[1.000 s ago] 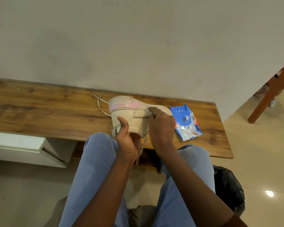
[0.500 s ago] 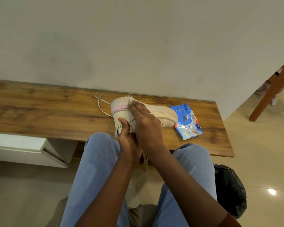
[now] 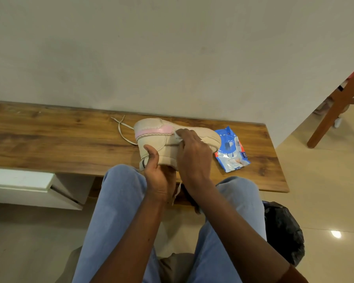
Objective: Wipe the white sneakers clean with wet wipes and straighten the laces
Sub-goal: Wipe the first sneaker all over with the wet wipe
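The right hand covers the middle of the sneaker and most of the wipe; only a white corner shows past its fingers. The left hand has its fingers hidden under the sneaker, only the thumb showing. Print on the wet-wipe pack is too small to read. The surface runs off the left edge.

One camera sits on the person's head. It looks forward and down, with a wide view. The left hand and the right hand are close, in the middle. The wooden bench and the wall are farther ahead.
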